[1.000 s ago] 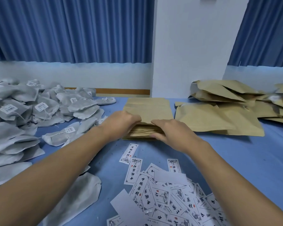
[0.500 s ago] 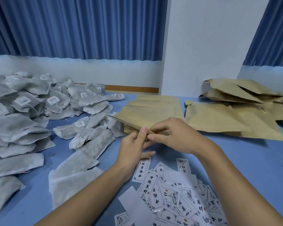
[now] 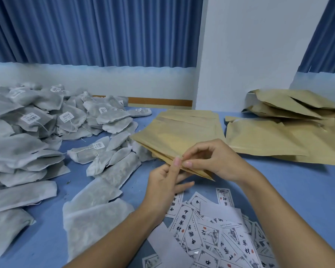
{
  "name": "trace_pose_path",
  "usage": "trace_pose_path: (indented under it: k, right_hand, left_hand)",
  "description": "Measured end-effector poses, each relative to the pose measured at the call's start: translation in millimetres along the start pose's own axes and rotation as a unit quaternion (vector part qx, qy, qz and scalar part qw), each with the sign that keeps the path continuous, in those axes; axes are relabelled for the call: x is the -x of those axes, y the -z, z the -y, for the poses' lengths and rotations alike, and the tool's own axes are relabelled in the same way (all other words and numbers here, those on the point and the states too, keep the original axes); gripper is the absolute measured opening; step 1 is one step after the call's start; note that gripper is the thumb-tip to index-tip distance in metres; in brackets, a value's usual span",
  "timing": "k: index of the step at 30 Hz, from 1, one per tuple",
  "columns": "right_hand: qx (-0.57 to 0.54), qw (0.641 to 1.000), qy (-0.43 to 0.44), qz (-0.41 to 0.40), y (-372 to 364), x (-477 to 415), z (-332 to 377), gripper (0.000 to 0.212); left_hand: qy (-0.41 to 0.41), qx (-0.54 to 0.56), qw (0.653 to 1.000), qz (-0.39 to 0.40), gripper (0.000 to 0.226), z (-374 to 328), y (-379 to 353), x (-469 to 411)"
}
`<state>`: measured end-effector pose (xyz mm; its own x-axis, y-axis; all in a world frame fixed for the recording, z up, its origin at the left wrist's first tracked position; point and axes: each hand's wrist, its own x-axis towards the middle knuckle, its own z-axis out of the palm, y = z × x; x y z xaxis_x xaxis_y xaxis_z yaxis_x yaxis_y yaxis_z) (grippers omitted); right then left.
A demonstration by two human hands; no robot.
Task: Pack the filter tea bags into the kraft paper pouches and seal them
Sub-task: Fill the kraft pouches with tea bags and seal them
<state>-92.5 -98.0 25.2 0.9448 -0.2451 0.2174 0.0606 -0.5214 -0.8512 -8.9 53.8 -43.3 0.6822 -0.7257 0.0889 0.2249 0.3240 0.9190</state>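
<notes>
Tea bags [image 3: 46, 144] heaped left, pouch stack [image 3: 182, 130] centre, loose pouches [image 3: 278, 132] right, labels [image 3: 217, 233] nearest on table [image 3: 307, 190]

Mid-frame, the left hand [image 3: 166, 182] and right hand [image 3: 211, 161] pinch the near edge of a pouch [image 3: 174, 140], which tilts up off the table [image 3: 298, 190]. A stack [image 3: 197, 117] of flat pouches lies just beyond it toward 12 o'clock. Tea bags [image 3: 37, 132] are heaped at 9 o'clock, labels [image 3: 211, 229] are scattered at 6, and a pile [image 3: 278, 136] of more pouches sits at 2 to 3.
</notes>
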Motion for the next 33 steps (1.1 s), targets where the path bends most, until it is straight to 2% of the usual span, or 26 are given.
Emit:
trace_pose_path:
  k: [3,5,6,7,9,12,14,17,18,19,22,23,25,26,27,28,29,30,31,32,33]
  right_hand:
    - [0.03,0.999,0.022,-0.009,1.8,0.2,0.8,0.002]
    - [0.083,0.995,0.047,-0.032,-1.7,0.0,6.2,0.005]
    - [0.148,0.987,0.054,-0.042,-4.5,0.2,9.4,0.005]
    - [0.239,0.968,0.056,-0.051,-8.1,0.5,13.1,0.002]
    - [0.425,0.902,0.045,-0.057,-17.3,-0.5,21.3,0.012]
    - [0.534,0.843,0.031,-0.052,-27.5,-1.8,29.6,0.021]
    - [0.534,0.837,0.051,-0.106,-29.9,-0.8,31.4,0.022]
    - [0.441,0.857,0.075,-0.256,-12.9,2.3,37.0,0.014]
    - [0.424,0.861,0.07,-0.272,-6.7,3.5,40.2,0.011]
    - [0.438,0.861,0.053,-0.253,-3.7,4.9,43.9,0.009]
    - [0.528,0.843,-0.026,-0.102,-11.9,5.5,45.7,0.033]
    - [0.528,0.844,-0.062,-0.075,-15.7,3.7,44.0,0.029]
    - [0.503,0.849,-0.136,-0.091,-15.1,-4.9,42.9,0.019]
    - [0.492,0.849,-0.152,-0.118,-13.0,-9.0,42.2,0.019]
    - [0.491,0.847,-0.153,-0.134,-11.7,-12.3,42.6,0.019]
    - [0.496,0.846,-0.14,-0.139,-11.7,-15.2,44.3,0.019]
    - [0.501,0.845,-0.13,-0.136,-12.5,-17.6,45.5,0.019]
    - [0.504,0.845,-0.123,-0.131,-12.9,-19.0,45.9,0.019]
    - [0.507,0.845,-0.121,-0.122,-13.1,-19.8,46.3,0.019]
    - [0.508,0.846,-0.116,-0.117,-12.7,-20.4,45.7,0.019]
    - [0.507,0.847,-0.111,-0.117,-11.5,-20.5,44.9,0.02]
  left_hand:
    - [-0.001,-0.023,1.0,0.006,0.046,0.7,0.3,0.5]
    - [0.013,-0.045,0.999,-0.019,0.039,-1.3,-3.0,-1.7]
    - [0.021,-0.057,0.997,-0.036,0.037,-1.9,-5.6,-2.9]
    - [0.028,-0.069,0.996,-0.051,0.037,-2.4,-7.7,-3.5]
    - [0.032,-0.093,0.993,-0.067,0.039,-3.8,-10.5,-4.0]
    - [0.03,-0.107,0.991,-0.071,0.039,-7.6,-7.5,-3.2]
    - [0.025,-0.108,0.991,-0.068,0.033,-12.5,-3.3,-1.8]
    - [0.028,-0.138,0.989,-0.051,0.031,-12.2,-5.7,2.6]
    - [0.026,-0.141,0.988,-0.048,0.031,-11.6,-9.3,3.5]
    - [0.024,-0.136,0.989,-0.047,0.031,-11.4,-12.7,3.5]
    - [0.02,-0.129,0.99,-0.047,0.034,-17.2,-18.4,1.1]
    - [0.027,-0.133,0.989,-0.054,0.034,-18.1,-18.7,0.7]
    - [0.024,-0.157,0.984,-0.078,0.035,-17.2,-17.8,4.6]
    - [-0.023,-0.212,0.972,-0.095,0.037,-18.1,-16.8,8.5]
    - [-0.122,-0.291,0.942,-0.114,0.039,-20.4,-14.9,10.5]
    - [-0.255,-0.381,0.88,-0.124,0.039,-27.1,-13.4,12.0]
    - [-0.383,-0.448,0.8,-0.11,0.038,-36.2,-13.7,14.0]
    - [-0.47,-0.493,0.728,-0.078,0.034,-45.6,-15.8,14.3]
    - [-0.502,-0.528,0.682,-0.053,0.031,-56.7,-19.8,13.6]
    - [-0.492,-0.571,0.655,-0.052,0.027,-67.4,-24.3,12.2]
    - [-0.446,-0.632,0.631,-0.067,0.023,-76.2,-29.9,11.0]
